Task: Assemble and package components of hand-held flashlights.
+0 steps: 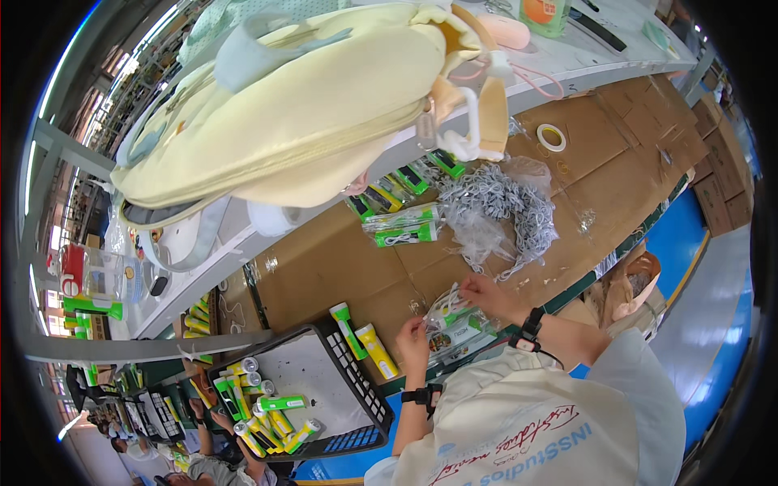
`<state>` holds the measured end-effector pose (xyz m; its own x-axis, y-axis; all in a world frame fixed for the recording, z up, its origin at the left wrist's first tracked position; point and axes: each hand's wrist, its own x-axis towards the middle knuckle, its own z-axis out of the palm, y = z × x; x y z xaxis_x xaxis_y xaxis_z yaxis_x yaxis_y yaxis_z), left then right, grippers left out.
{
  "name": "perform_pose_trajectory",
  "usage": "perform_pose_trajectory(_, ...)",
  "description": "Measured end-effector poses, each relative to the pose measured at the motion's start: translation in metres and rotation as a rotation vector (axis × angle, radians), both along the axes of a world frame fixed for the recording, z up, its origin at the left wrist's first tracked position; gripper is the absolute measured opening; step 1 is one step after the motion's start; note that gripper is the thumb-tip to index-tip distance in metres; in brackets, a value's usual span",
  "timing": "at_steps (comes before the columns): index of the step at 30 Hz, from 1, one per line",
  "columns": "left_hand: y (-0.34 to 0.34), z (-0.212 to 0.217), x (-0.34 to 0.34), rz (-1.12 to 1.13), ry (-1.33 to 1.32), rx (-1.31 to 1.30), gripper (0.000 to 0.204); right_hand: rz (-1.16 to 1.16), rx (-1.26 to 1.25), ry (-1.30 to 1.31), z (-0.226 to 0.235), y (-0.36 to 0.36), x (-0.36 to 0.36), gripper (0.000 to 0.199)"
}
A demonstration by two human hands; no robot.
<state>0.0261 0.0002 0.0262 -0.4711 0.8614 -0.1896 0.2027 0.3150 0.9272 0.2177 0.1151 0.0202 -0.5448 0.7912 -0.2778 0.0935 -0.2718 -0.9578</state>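
Note:
In front of me lies a clear plastic bag (460,338) with a printed front, on the cardboard-covered bench near its edge. A white coiled cable (442,311) shows at the bag's upper end. My right hand (491,296) has its fingers closed at that end, by the cable and the bag's mouth. On the other side my left hand (412,338) pinches the edge of the bag. Beyond the hands is a large tangled heap of grey-white cables (502,206), partly covered by thin clear plastic.
A black crate (381,405) at the left holds green and yellow flashlights (279,403). Two flashlights (374,350) lie beside it. Bagged flashlights (405,235) are stacked near the shelf. Above hangs a cream backpack (284,130). A tape roll (551,137) lies on the cardboard. Another person's arm (205,437) shows lower left.

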Motion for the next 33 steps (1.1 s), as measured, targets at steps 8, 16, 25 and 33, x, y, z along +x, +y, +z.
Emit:
perform_pose_trajectory(8,-0.001,-0.002,0.006,0.018,-0.008,0.101,0.011,0.557,0.84,-0.891,0.031,-0.003,-0.02,0.02)
perform_pose_trajectory(16,0.012,0.027,0.011,-0.008,0.017,0.164,0.006,0.544,1.158,-0.358,0.06,0.003,-0.063,0.019)
perform_pose_trajectory(25,-0.008,0.048,-0.032,-0.036,0.426,0.248,0.007,0.499,1.233,-0.314,0.007,0.02,-0.003,0.017)
perform_pose_trajectory(33,0.021,0.042,0.006,-0.279,0.283,0.279,0.025,0.575,1.085,-0.377,0.046,0.028,-0.003,0.012)
